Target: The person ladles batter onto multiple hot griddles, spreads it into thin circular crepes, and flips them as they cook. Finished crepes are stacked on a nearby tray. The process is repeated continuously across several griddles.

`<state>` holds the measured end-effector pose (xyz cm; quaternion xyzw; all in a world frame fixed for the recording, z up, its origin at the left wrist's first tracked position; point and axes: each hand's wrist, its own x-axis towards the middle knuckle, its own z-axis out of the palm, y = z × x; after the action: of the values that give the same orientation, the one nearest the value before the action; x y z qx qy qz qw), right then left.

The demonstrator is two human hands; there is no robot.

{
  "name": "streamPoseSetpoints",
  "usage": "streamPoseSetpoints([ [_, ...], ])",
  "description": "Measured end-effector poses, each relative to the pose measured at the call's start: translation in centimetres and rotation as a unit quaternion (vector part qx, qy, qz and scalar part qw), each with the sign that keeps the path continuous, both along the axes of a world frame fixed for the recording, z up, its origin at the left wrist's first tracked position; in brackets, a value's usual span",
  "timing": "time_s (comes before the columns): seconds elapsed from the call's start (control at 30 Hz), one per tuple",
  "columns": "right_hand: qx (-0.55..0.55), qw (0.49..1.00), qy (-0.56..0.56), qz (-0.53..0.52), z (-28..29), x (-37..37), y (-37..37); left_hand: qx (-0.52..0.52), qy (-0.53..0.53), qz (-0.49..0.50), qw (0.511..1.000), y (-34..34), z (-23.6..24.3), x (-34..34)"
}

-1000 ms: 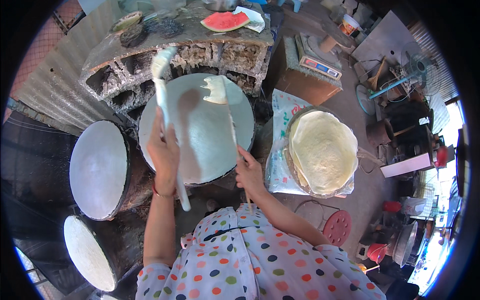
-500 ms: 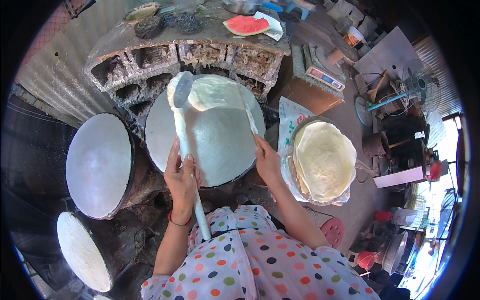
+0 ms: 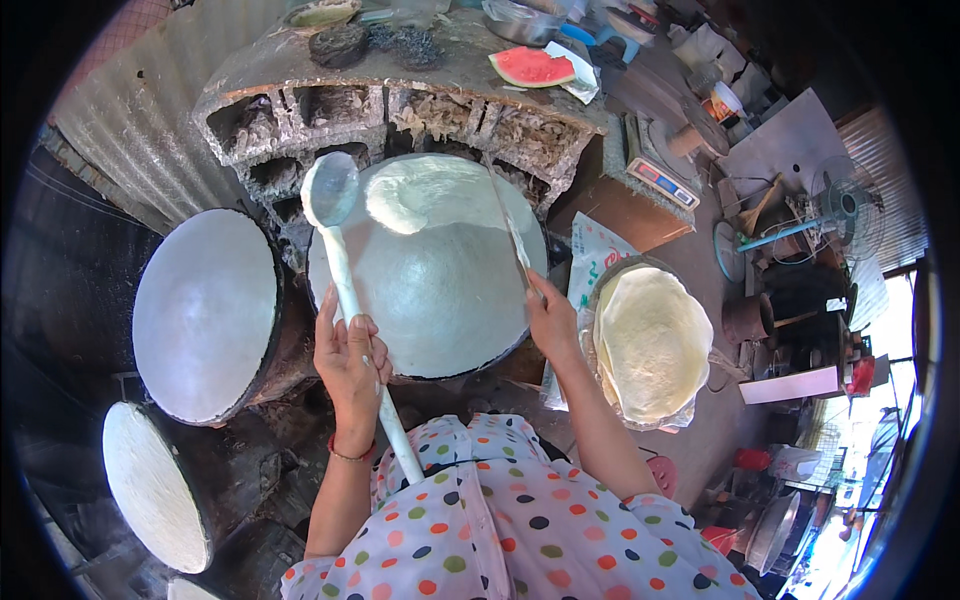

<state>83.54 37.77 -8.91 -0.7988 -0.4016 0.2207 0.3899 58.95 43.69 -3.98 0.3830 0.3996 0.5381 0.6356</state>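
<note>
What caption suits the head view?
Left hand holds a long white ladle, right hand a thin stick, over a round grey domed griddle.

- Corrugated metal wall (image 3: 130, 120) at ten o'clock.
- Clay-and-brick stove ledge (image 3: 400, 95) at twelve, holding a watermelon slice (image 3: 530, 66).
- Electric fan (image 3: 845, 205) at two o'clock.
- Bright daylight on the dirt floor (image 3: 720, 420) at three.

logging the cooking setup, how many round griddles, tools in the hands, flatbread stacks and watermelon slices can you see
Round griddles: 3, centre, left, lower left
Tools in the hands: 2, long white ladle in the left hand, thin stick in the right hand
Flatbread stacks: 1
Watermelon slices: 1
Total: 7
</note>
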Motion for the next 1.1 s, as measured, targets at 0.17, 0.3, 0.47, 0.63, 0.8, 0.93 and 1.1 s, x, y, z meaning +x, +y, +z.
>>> streamPoseSetpoints([
  [0.17,0.064,0.991,0.03,0.115,-1.6,-3.7,5.1,0.003,-0.008,0.002,1.0,0.4,0.0,-0.5],
  [0.3,-0.056,0.974,-0.028,0.219,2.1,-5.9,3.3,-0.004,-0.003,0.023,1.0,0.3,0.0,-1.0],
  [0.47,-0.109,0.975,-0.126,0.15,2.9,0.8,2.2,-0.002,-0.001,0.044,0.999,0.0,0.5,-1.6],
  [0.63,0.022,0.98,0.011,0.198,-0.2,1.8,6.8,-0.013,-0.014,0.056,0.998,0.1,0.6,-1.5],
  [0.8,-0.173,0.917,-0.129,0.337,5.0,-2.2,3.6,-0.014,-0.013,0.074,0.997,-0.2,0.2,-2.2],
  [0.93,-0.002,0.976,-0.103,0.195,1.9,3.3,6.0,-0.026,-0.01,0.083,0.996,-0.7,0.4,-2.5],
  [1.1,-0.017,0.95,0.033,0.31,1.1,1.5,8.9,-0.048,-0.022,0.089,0.995,-1.2,0.3,-3.6],
])
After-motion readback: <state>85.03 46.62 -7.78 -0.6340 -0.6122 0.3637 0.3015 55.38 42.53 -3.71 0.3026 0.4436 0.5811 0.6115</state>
